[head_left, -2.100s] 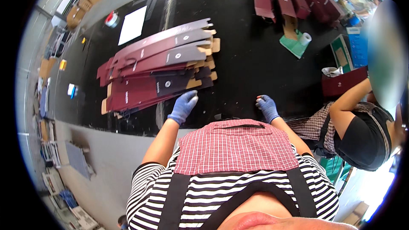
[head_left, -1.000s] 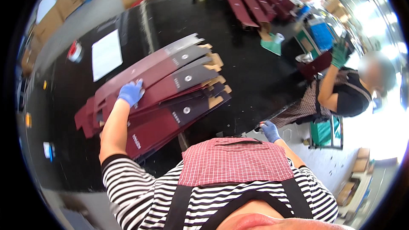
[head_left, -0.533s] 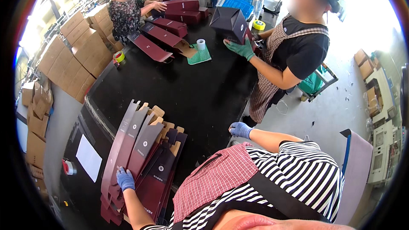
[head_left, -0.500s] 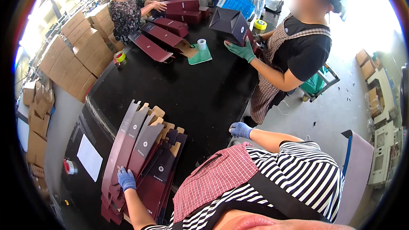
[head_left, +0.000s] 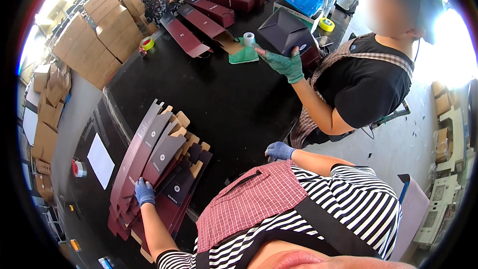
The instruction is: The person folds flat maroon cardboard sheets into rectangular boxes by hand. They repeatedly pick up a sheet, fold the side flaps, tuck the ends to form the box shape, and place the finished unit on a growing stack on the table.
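Observation:
A fanned stack of flattened maroon-and-black cartons (head_left: pixel 158 162) lies on the black table in front of me, its tan inner flaps showing at the far end. My left hand (head_left: pixel 145 192), in a blue glove, is closed at the edge of the upper cartons in the middle of the stack. My right hand (head_left: pixel 280 151), also blue-gloved, is at the table's right edge with its fingers curled; what it holds, if anything, is hidden.
Across the table (head_left: pixel 199 87) a co-worker's green-gloved hand (head_left: pixel 285 64) supports a dark folded box (head_left: pixel 284 32). Several maroon boxes (head_left: pixel 211 12) lie at the back near another person. A white sheet (head_left: pixel 101 161) and tape roll (head_left: pixel 78 168) sit left of the stack.
My view has shifted, so the far side sits higher. The co-worker's green-gloved hand has opened out against the raised dark box. My two hands stay at the stack and table edge.

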### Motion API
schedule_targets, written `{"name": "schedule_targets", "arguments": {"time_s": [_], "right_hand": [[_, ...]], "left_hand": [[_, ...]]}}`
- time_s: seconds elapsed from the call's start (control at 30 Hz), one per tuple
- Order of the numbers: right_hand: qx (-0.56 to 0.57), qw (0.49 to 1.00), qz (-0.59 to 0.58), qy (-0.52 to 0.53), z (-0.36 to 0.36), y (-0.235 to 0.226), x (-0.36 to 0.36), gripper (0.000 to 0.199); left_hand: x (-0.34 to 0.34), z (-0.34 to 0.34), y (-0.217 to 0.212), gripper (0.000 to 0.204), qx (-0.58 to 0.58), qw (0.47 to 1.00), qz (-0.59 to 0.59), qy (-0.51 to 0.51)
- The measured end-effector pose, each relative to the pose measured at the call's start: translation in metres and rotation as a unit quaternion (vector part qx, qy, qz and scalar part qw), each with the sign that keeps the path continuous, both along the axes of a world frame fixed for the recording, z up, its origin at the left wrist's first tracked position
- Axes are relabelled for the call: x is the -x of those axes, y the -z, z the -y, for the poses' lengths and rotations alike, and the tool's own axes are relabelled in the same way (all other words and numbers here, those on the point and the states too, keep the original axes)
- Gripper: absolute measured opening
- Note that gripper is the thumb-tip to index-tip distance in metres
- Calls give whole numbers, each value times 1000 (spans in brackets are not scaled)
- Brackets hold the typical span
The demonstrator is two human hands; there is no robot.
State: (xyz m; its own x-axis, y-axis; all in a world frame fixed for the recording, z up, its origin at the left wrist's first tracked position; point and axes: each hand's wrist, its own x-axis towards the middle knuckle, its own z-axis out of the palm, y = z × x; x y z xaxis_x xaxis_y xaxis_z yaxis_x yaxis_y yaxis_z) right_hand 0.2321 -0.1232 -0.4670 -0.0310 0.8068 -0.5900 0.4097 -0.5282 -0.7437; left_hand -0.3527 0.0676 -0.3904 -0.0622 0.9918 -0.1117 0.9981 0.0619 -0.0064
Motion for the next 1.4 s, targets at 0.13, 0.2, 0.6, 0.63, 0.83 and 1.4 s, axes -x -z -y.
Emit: {"name": "schedule_targets", "arguments": {"time_s": [0.13,0.2,0.6,0.63,0.83,1.4], "right_hand": [[-110,986,62,-106,3,20,-9,23],[-68,993,64,-70,2,24,-10,25],[109,987,17,121,3,-19,5,24],[106,986,21,125,3,-18,6,24],[-42,986,149,-69,8,2,-5,24],[132,987,-5,91,-7,9,-12,26]], "left_hand": [[-7,-18,-12,52,-12,1000,19,-5],[7,-37,0,54,-55,998,43,4],[18,-207,25,104,165,983,46,-64],[27,-213,34,116,175,982,45,-60],[18,-218,0,110,177,983,35,-27],[-16,-136,-42,52,195,913,358,6]]}}
